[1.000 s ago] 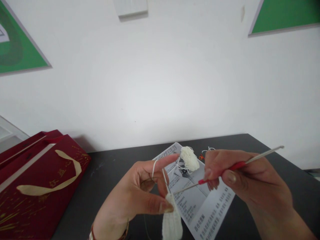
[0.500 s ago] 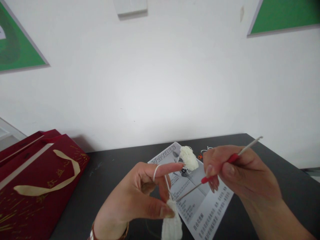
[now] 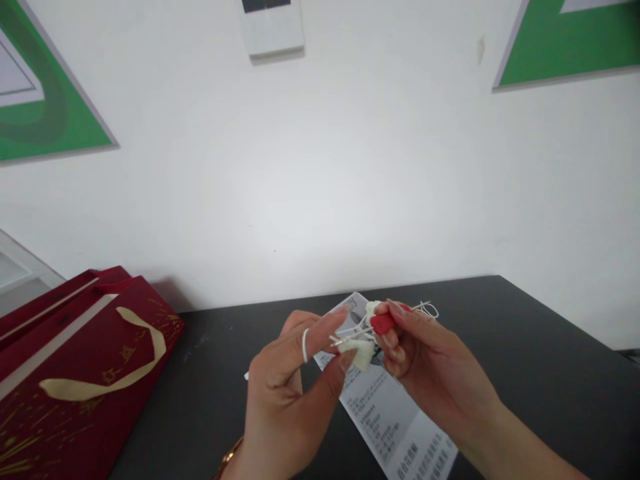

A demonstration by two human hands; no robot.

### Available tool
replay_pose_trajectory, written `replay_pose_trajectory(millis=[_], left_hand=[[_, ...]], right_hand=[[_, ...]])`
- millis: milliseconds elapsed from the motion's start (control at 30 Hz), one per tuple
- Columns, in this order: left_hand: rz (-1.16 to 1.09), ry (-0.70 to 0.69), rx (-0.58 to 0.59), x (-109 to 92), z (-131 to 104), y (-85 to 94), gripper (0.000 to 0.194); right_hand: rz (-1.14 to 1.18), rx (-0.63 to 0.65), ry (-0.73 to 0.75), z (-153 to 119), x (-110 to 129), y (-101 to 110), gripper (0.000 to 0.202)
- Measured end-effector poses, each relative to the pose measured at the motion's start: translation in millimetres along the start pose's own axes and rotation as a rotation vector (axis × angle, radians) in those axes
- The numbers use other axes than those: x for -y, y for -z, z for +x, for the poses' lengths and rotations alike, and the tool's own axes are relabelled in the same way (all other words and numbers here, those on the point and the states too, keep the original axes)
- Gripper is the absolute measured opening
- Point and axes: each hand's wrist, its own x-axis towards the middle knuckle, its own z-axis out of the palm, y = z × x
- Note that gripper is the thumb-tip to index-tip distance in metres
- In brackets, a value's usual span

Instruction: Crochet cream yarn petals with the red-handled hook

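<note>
My left hand (image 3: 295,393) pinches a small white crocheted piece (image 3: 363,355) between thumb and fingers. White yarn loops round its raised index finger. My right hand (image 3: 430,360) grips a crochet hook (image 3: 383,325) by its red handle. The hook's metal tip lies at the top edge of the crocheted piece, close to my left fingertips. Behind the hands, the white yarn bundle (image 3: 373,309) is partly hidden. Beneath them lies a printed sheet (image 3: 383,427) with text.
Dark red gift bags (image 3: 95,373) with a cream ribbon handle stand on the left of the black table (image 3: 200,387). A white wall (image 3: 320,167) rises behind the table. Loose yarn ends (image 3: 431,310) show beyond my right hand.
Both hands have come up and closer together. The crocheted piece is lifted and turned, and the hook now lies flatter with its tip at the piece's edge. The view has shifted slightly.
</note>
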Motion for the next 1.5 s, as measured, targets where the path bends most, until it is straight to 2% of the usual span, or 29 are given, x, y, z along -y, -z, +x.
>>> replay_pose_trajectory(millis=[133,267,300,367,400,467,600,700,800,867,933,1067,1233,1400,1467,1500], left_hand=[[-0.01,0.137,0.082,-4,2,6.8,0.053],[-0.083,0.321,0.362,-15,5,29.0,0.054],[-0.125,0.336,0.378,-16,6,33.6,0.056],[-0.157,0.322,0.395,-18,7,37.8,0.048],[-0.119,0.343,0.375,-17,8,36.8,0.044],[-0.04,0.366,0.262,-15,7,30.2,0.041],[0.099,0.315,0.09,-12,3,13.5,0.044],[0.077,0.282,-0.021,-10,1,5.1,0.049],[-0.008,0.259,-0.19,-7,2,-5.3,0.052],[-0.037,0.189,-0.287,-3,0,-13.9,0.056],[-0.026,0.1,-0.34,2,-2,-21.4,0.06],[0.047,-0.044,-0.358,13,-8,-27.4,0.069],[0.087,-0.117,-0.333,16,-9,-25.8,0.073],[0.035,-0.011,-0.303,13,-7,-27.6,0.066],[-0.05,0.097,-0.346,13,-6,-29.6,0.06],[-0.128,0.18,-0.361,13,-5,-30.3,0.059]], right_hand=[[-0.025,-0.019,0.078,-2,0,-1,0.015],[-0.157,-0.02,0.137,-4,3,0,0.019],[-0.189,-0.014,0.139,-5,3,-1,0.02],[-0.244,-0.001,0.137,-5,4,-1,0.019],[-0.266,0.007,0.135,-5,3,-2,0.019],[-0.298,0.017,0.136,-5,2,-3,0.019],[-0.299,0.024,0.149,-2,-1,-4,0.018],[-0.247,0.014,0.14,0,-3,-2,0.019],[-0.141,-0.02,0.101,3,-6,1,0.018],[-0.073,-0.033,0.067,4,-7,2,0.018],[-0.012,-0.043,0.025,3,-8,2,0.017],[0.033,-0.076,-0.004,-2,-9,-2,0.018],[-0.128,-0.073,0.178,-5,-6,-6,0.016],[-0.413,-0.042,0.387,-12,-1,-5,0.011],[-0.641,-0.041,0.584,-18,-2,-4,0.011],[-0.793,-0.022,0.707,-21,-3,-2,0.017]])
